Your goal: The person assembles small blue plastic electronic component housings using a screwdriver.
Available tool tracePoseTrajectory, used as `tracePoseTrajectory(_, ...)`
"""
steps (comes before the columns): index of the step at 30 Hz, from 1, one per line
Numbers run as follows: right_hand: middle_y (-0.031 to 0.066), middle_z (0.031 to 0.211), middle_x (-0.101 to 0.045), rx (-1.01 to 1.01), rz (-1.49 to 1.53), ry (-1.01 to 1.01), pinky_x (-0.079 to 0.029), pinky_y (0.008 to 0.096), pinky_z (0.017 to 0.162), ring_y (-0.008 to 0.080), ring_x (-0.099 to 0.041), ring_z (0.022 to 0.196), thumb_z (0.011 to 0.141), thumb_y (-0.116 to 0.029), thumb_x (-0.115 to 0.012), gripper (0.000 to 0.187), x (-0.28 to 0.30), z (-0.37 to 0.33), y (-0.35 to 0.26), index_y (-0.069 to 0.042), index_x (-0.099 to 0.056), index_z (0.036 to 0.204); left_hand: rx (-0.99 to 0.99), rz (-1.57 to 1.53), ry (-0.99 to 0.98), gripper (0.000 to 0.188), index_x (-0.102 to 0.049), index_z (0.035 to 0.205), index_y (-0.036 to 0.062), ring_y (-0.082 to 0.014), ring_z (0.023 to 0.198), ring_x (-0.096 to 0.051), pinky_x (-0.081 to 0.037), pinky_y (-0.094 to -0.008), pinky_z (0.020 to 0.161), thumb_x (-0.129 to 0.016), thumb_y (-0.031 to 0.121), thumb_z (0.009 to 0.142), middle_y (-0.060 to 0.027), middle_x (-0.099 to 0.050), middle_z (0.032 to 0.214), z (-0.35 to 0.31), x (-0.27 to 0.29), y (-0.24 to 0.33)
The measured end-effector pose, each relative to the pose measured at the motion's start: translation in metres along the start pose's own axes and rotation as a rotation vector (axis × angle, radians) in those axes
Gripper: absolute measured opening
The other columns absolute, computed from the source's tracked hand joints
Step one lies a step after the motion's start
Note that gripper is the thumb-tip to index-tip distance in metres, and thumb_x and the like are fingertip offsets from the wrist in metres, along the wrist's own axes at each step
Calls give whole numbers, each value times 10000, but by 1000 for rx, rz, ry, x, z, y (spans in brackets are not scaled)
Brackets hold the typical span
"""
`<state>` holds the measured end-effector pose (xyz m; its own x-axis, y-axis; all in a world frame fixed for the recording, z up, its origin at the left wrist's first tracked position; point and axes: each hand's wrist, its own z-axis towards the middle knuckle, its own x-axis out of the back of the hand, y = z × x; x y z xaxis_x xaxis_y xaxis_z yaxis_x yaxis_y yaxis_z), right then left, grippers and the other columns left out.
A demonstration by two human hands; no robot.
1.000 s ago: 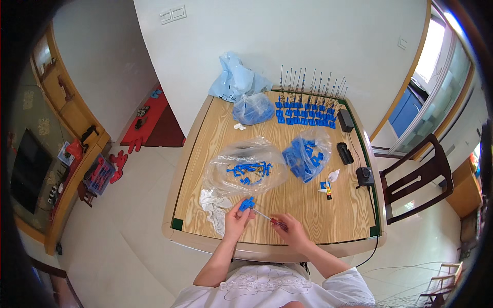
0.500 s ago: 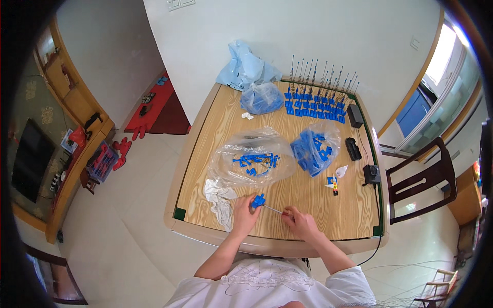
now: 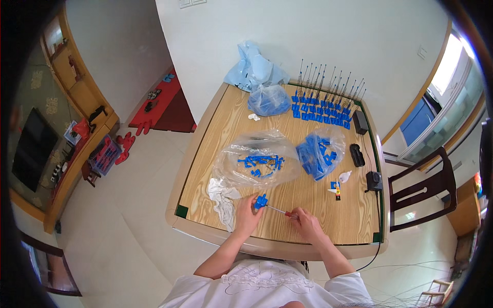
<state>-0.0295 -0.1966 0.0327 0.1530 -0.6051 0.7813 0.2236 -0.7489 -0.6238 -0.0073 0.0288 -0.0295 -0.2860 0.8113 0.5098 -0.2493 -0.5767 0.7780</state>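
My left hand (image 3: 247, 215) pinches a small blue plastic part (image 3: 261, 201) just above the wooden table (image 3: 215, 143), near its front edge. My right hand (image 3: 306, 224) grips a thin screwdriver (image 3: 280, 210) with a red handle, whose metal shaft points left into the blue part. A clear plastic bag (image 3: 257, 164) with several loose blue parts lies just beyond my left hand. A crumpled white cloth (image 3: 222, 197) lies left of that hand.
A second clear bag of blue parts (image 3: 319, 154) lies at the right middle. Rows of blue parts with upright metal pins (image 3: 324, 105) stand at the back, next to light blue bags (image 3: 259, 82). Black devices (image 3: 357, 154) line the right edge. A dark chair (image 3: 426, 195) stands at right.
My view has shifted slightly. Both hands have stayed near the front edge, still joined at the blue part and the screwdriver, with the part now held a bit closer to me.
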Motion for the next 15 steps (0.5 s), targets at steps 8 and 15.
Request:
tracePoseTrajectory(8, 203, 979, -644, 41, -47, 20, -495, 458, 734, 393, -620, 890, 943, -309, -495, 298, -8, 0, 10, -55, -558, 1087, -24, 24, 15, 519, -528, 1175, 40, -299, 905, -552, -431, -407, 810, -743, 77, 704, -129, -586, 948, 0, 0, 0)
tracePoseTrajectory(15, 195, 973, -652, -114, -57, -90, -498, 448, 729, 382, -627, 884, 932, -301, -516, 286, -4, -2, 0, -54, -569, 1068, -28, 14, 16, 516, -531, 1171, 35, -300, 903, -551, -435, -406, 805, -742, 70, 701, -132, -585, 950, 1, 2, 3)
